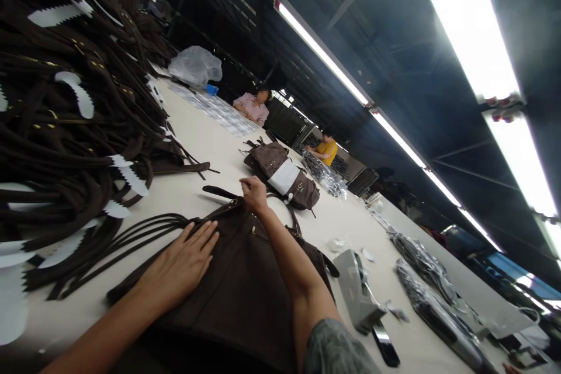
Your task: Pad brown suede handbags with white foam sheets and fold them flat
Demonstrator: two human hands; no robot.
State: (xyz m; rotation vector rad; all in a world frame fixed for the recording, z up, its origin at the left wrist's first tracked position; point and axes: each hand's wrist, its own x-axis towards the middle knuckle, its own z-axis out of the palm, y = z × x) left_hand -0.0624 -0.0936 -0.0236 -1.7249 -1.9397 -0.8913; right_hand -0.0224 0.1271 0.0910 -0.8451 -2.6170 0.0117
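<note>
Bag (249, 289): dark brown, broad plain front, small gold-toned fittings (253, 231) and a looped handle (296, 223) near the top
Place: lying on the counter (205, 146), beside a heap of brown straps (87, 146)
Left hand (184, 258): spread flat on its upper part
Right hand (254, 194): fingers pinching its top edge, exact part hidden

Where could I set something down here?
Bare tabletop shows between the bag pile and the white-banded bag, and between that bag and the plastic-wrapped bundles. Crowded: left, under the pile; nearest you, under the large brown bag.
</note>
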